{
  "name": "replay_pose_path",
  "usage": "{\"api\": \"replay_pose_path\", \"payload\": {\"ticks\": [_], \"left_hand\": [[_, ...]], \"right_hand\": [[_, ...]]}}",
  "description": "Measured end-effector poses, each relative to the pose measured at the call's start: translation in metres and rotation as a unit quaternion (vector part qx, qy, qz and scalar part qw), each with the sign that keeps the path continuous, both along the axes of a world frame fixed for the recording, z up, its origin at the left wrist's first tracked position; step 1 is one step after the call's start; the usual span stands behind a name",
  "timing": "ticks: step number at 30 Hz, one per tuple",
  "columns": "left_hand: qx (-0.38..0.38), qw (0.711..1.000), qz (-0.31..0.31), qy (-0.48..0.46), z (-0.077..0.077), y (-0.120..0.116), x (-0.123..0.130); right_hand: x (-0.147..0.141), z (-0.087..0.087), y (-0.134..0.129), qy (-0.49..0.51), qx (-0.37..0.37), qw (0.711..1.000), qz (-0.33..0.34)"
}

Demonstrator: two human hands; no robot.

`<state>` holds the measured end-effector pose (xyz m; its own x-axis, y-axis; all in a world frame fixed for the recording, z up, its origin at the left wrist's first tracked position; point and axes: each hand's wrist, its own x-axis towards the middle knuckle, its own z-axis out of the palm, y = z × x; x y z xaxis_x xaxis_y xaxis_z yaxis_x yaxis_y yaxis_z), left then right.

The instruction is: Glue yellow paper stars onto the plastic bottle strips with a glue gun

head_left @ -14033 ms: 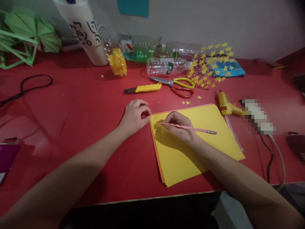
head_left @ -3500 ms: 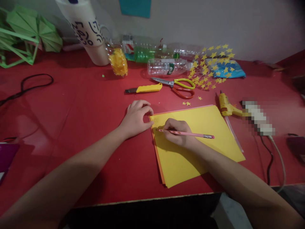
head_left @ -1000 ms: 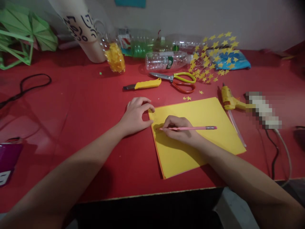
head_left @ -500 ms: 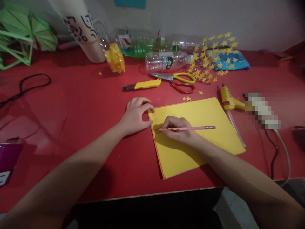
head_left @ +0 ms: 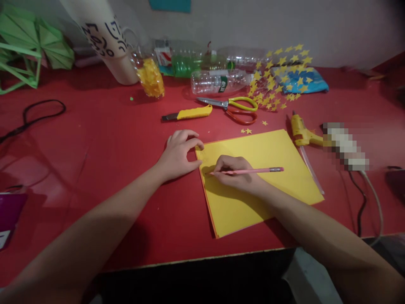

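Observation:
A pink pencil (head_left: 253,171) is gripped in my right hand (head_left: 236,171), its tip down at the left part of a yellow sheet of paper (head_left: 268,147). The eraser end points right. An orange edge shows under the yellow sheet along its left side. My left hand (head_left: 180,153) rests with fingers spread, thumb and index fingertip at the sheet's left edge. Above the hands lie a yellow utility knife (head_left: 194,112) and scissors (head_left: 229,105) with one yellow and one red handle. Small yellow paper stars (head_left: 249,131) lie just above the sheet.
A yellow glue gun (head_left: 302,131) lies right of the paper, near a power strip (head_left: 346,145) with cables. Along the wall stand a white tumbler (head_left: 110,46), a cup of yellow pieces (head_left: 150,78), plastic bottles (head_left: 218,81) and a star-covered object (head_left: 275,80). The red table's front edge is close.
The whole view has shifted slightly, so things sit a little further left. Both hands and the pencil keep almost the same place on the paper.

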<state>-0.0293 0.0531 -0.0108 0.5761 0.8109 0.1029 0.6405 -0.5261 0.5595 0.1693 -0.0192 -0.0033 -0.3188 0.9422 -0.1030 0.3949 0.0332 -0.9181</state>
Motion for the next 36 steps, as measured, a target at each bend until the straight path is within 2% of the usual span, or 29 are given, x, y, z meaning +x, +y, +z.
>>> {"api": "replay_pose_path", "payload": {"ticks": [26, 36], "left_hand": [[-0.009, 1.0, -0.002, 0.0, 0.002, -0.0003, 0.0001], [-0.005, 1.0, -0.003, -0.004, 0.0008, 0.0001, -0.0003]], "right_hand": [[-0.004, -0.0045, 0.0006, 0.013, 0.04, 0.998, -0.056], [-0.0046, -0.0039, 0.0002, 0.019, 0.029, 0.997, -0.067]]}}
